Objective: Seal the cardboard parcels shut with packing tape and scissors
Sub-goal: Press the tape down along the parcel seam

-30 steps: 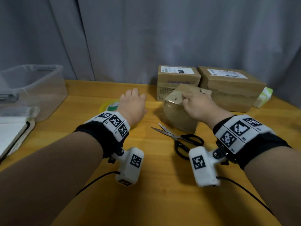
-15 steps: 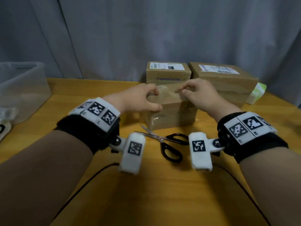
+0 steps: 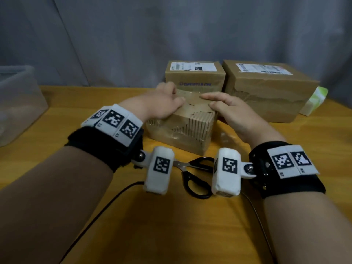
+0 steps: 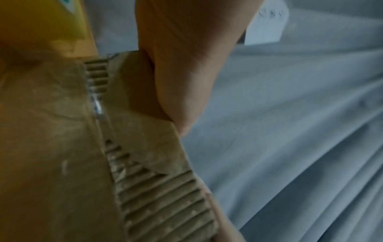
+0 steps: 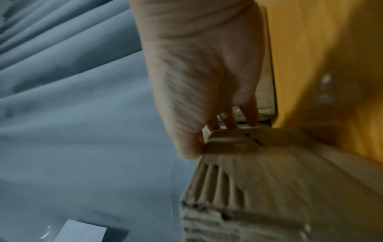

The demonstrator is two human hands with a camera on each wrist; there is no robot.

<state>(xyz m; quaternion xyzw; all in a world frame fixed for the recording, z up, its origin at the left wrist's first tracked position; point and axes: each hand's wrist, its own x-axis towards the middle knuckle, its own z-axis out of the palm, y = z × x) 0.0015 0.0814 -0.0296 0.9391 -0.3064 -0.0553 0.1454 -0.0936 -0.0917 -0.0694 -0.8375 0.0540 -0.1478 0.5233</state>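
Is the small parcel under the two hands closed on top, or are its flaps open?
Closed but not visibly taped: the small parcel's top flaps lie flat, pressed down by the left hand and right hand.

Dim, soft indoor light; faint sheen on yellow wooden counter (image 3: 133,216). Wide-angle bending at head-view edges. Both wrist views motion-blurred, grainy, soft focus.

Each forearm is bare down to a wide black fabric wrist strap (image 3: 106,147) topped by a white band printed with square black-and-white coded markers (image 3: 116,121). From each strap a screwed white bracket carries a white padded camera block (image 3: 159,169) bearing one such marker. A thin black cable (image 3: 106,204) trails from each block.
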